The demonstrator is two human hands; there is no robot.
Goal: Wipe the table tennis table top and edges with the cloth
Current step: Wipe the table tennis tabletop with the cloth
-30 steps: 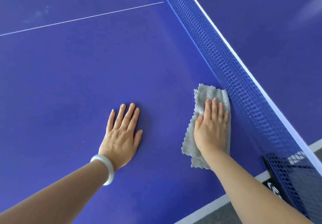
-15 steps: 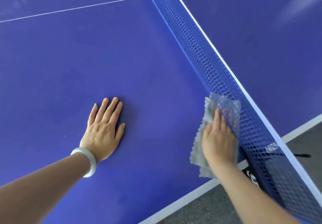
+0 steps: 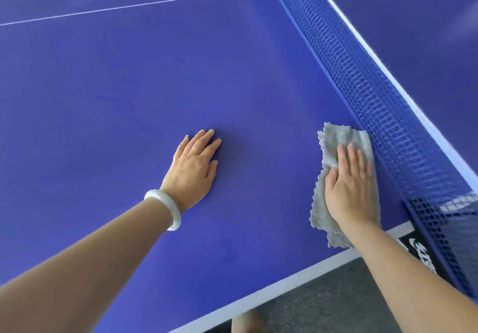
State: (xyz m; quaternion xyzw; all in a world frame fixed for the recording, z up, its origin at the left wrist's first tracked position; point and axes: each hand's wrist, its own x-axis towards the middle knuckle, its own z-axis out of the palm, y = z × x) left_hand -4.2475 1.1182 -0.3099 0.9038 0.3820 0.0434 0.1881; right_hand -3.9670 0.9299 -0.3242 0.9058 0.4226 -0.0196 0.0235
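Blue table top (image 3: 129, 94) with a thin white centre line, white border along the near edge; grey floor (image 3: 323, 304) below it. Blue net (image 3: 382, 115) ran just right of the right hand (image 3: 348, 186). That hand lay flat, fingers extended, pressing the grey cloth (image 3: 336, 138) beneath it; cloth showed beyond fingertips and wrist. Left hand (image 3: 194, 169), white bangle (image 3: 165, 209) at wrist, rested open on bare surface, well apart.

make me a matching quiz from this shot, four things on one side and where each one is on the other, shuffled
1. cloth
2. bracelet
3. left hand
4. net

a. flat on the bare table top
b. under the right hand
c. standing across the table
d. on the left wrist

Pairs: 1-b, 2-d, 3-a, 4-c
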